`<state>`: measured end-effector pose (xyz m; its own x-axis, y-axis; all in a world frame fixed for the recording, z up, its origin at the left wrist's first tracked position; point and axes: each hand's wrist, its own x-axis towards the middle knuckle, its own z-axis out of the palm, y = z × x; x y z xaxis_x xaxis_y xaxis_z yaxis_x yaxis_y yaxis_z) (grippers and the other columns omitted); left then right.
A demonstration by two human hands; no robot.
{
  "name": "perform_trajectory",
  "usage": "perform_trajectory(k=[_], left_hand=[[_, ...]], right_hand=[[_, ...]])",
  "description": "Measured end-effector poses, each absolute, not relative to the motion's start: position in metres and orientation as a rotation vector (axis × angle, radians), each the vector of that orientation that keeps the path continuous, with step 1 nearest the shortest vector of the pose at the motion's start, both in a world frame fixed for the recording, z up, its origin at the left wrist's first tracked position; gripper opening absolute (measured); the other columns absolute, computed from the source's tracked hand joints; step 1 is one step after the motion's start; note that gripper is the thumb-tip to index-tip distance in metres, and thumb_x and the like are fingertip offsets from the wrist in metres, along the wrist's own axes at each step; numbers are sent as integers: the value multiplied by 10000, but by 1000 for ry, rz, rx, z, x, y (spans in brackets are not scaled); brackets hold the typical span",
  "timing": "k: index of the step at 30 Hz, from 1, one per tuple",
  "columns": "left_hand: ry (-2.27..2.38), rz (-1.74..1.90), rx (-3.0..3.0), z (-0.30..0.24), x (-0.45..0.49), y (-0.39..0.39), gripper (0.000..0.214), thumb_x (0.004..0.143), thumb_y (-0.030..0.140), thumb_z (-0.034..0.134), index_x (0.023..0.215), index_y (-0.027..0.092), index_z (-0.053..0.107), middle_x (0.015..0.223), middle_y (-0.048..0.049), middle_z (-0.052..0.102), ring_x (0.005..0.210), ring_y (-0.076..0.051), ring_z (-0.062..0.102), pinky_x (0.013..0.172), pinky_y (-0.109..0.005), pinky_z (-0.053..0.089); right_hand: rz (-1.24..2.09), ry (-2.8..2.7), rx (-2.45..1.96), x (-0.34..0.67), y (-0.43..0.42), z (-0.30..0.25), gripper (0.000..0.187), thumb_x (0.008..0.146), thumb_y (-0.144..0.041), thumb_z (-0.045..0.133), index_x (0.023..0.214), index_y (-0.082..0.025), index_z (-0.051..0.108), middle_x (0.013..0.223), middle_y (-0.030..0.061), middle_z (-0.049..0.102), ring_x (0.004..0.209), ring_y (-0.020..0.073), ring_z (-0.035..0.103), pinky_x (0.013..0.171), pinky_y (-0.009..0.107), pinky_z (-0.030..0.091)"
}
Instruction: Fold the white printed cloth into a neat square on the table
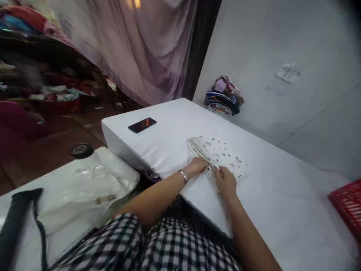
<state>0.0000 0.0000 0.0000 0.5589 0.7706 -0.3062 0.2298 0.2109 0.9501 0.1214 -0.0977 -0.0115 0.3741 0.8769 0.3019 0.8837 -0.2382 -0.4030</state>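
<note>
A folded white cloth with small grey printed marks (pixel 225 152) lies on the white-covered table (pixel 282 195). My left hand (pixel 197 166) rests on the cloth's folded striped edge, fingers bent down onto it. My right hand (pixel 225 182) presses on the same edge just to the right, fingers curled over the fabric. A bracelet sits on my left wrist. The two hands are a few centimetres apart.
A dark phone (pixel 142 124) lies near the table's far left corner. A pile of coloured fabrics (pixel 224 96) sits against the wall. A red basket (pixel 348 205) is at the right edge. A plastic-covered surface (pixel 93 184) with a black strap (pixel 19 214) stands at left.
</note>
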Motion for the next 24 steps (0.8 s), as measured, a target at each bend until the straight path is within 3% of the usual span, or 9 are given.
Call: perform_trajectory(k=[4,11,24], left_hand=[[968,499,1314,-3,7,-1,184,713,210,550,559,161,462,367,74,370,322,-56,311,338,-193,220],[994,484,1227,-5,1,-3,215,704,182,523,510,167,432,347,57,379,315,-67,345,329,-199,180],[996,772,969,0,2,20,188,724,108,482,563,169,406,395,76,351,321,-35,282,353,-183,184]], right_hand=[[-68,-1534,-2124,118,-99,-11,325,869,-398,356,903,-187,602,819,30,621,728,148,536,628,243,341],[-331,-1813,-2068,102,-103,-10,389,869,-319,384,1222,-174,457,1036,98,570,928,214,496,756,306,381],[-303,-1863,-2134,102,-96,-13,307,877,-254,372,1140,-191,517,973,79,579,893,199,511,734,298,383]])
